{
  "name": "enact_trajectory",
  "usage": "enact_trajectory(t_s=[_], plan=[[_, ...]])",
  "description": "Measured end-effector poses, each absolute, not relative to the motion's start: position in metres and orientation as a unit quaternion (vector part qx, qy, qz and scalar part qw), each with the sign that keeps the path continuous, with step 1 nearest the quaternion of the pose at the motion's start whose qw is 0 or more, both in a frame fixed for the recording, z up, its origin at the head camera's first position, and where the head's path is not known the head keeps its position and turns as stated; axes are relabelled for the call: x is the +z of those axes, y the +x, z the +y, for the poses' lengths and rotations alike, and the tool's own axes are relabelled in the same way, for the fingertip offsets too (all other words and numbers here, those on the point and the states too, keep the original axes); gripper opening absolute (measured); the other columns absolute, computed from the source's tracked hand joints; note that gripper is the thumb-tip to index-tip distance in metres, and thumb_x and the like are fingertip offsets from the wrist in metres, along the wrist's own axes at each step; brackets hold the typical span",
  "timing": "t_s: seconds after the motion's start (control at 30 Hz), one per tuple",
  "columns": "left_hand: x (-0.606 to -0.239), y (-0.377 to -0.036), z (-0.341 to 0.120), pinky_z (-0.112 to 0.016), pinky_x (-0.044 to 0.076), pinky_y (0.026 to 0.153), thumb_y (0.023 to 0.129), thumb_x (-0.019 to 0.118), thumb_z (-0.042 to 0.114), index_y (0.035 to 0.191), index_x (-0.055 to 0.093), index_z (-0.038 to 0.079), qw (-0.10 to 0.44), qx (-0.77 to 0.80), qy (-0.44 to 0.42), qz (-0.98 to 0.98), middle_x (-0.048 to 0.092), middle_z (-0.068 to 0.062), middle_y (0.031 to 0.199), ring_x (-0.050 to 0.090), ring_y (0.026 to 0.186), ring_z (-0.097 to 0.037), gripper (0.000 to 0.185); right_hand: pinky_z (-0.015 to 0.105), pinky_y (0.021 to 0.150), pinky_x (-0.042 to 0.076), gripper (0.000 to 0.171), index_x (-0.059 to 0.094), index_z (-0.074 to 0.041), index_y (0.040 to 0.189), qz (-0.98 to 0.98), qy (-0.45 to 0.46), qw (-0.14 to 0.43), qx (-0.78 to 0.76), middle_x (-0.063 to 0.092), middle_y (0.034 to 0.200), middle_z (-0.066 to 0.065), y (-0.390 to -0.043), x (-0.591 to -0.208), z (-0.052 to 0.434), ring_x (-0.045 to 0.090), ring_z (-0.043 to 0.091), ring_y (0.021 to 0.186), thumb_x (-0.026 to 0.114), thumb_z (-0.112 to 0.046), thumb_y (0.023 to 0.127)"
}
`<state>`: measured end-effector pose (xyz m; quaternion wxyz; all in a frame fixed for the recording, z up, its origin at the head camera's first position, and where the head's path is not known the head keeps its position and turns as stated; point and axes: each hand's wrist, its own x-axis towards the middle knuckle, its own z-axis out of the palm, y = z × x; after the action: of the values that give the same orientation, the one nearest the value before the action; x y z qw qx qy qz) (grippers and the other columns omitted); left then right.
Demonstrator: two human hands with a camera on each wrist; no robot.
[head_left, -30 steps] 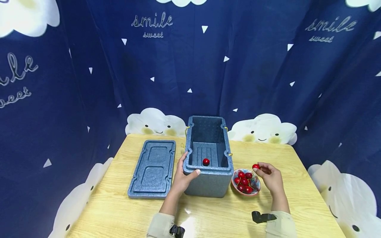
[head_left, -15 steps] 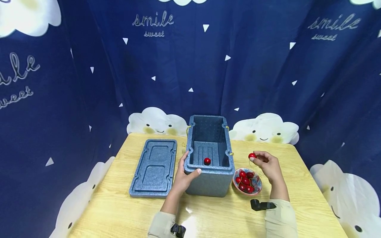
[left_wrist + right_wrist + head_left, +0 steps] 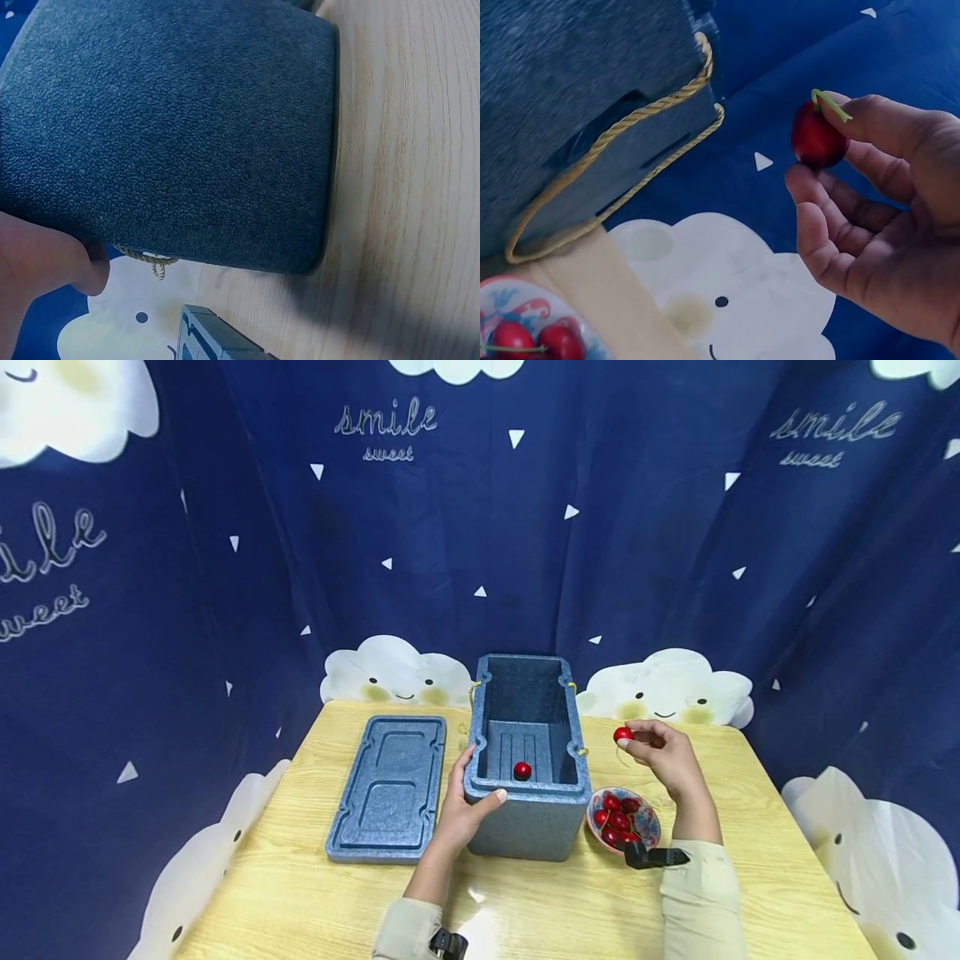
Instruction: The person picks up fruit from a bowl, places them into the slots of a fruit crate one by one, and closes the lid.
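Your right hand pinches a cherry by fingertips, raised just right of the open foam box near the table's back edge; your left hand grips the box's near-left rim. One cherry lies inside. You're mid-carry: next, bring it over the opening and let go. The backdrop reads "smile sweet".

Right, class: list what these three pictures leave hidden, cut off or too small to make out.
- Head view: the near part of the foam box floor, hidden by its front wall.
- Head view: the exact cherry count in the bowl; they overlap, and the wrist camera mount covers the rim.
- Left wrist view: the left hand, cut off by the edge.
- Right wrist view: the bowl, cut off at the corner.
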<state>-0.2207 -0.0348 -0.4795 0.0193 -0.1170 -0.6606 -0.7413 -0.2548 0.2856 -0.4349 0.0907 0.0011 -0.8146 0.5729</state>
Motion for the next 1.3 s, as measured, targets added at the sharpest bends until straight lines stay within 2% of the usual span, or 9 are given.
enact_trajectory(t_s=[0.2,0.43,0.83,1.07,1.3], plan=[[-0.479,-0.219,-0.035,-0.045,0.021,0.104,0.077,0.072,0.004,0.146,0.025,0.009,0.013,-0.74,-0.116,-0.663,0.023,-0.017,0.147,0.027,0.13,-0.032,0.083,0.021,0.068,0.05,0.042,0.055,0.008,0.118,-0.809,0.02,0.098,0.579,0.059,0.099,0.013,-0.26,-0.425,0.283,0.058,0.007,0.08,0.07,-0.013,0.084],[-0.479,-0.218,-0.036,-0.046,0.021,0.104,0.077,0.071,0.003,0.145,0.026,0.008,0.015,-0.742,-0.113,-0.66,0.024,-0.018,0.146,0.027,0.13,-0.036,0.082,0.023,0.069,0.049,0.041,0.055,0.007,0.118,-0.812,0.043,0.079,0.577,0.06,0.103,0.019,-0.268,-0.419,0.277,0.058,0.01,0.082,0.07,-0.011,0.083],[-0.478,-0.219,-0.034,-0.042,0.025,0.102,0.078,0.07,0.0,0.145,0.024,0.006,0.016,-0.752,-0.124,-0.648,0.027,-0.021,0.144,0.035,0.125,-0.031,0.082,0.022,0.072,0.047,0.04,0.057,0.008,0.115,-0.825,0.066,0.051,0.559,0.062,0.1,0.017,-0.284,-0.403,0.265,0.058,0.013,0.082,0.071,-0.007,0.081],[-0.478,-0.22,-0.035,-0.04,0.028,0.101,0.078,0.069,0.0,0.145,0.023,0.006,0.011,-0.754,-0.125,-0.645,0.026,-0.022,0.144,0.035,0.124,-0.031,0.082,0.022,0.072,0.047,0.035,0.055,0.012,0.113,-0.82,0.095,0.033,0.564,0.06,0.103,0.025,-0.295,-0.393,0.254,0.057,0.014,0.081,0.066,0.001,0.082],[-0.48,-0.222,-0.036,-0.039,0.029,0.1,0.079,0.069,0.001,0.146,0.022,0.008,0.004,-0.754,-0.125,-0.645,0.026,-0.019,0.145,0.035,0.125,-0.032,0.082,0.024,0.072,0.048,0.037,0.057,0.007,0.113,-0.818,0.109,0.003,0.566,0.061,0.099,0.019,-0.304,-0.389,0.243,0.056,0.018,0.084,0.07,-0.003,0.08]])
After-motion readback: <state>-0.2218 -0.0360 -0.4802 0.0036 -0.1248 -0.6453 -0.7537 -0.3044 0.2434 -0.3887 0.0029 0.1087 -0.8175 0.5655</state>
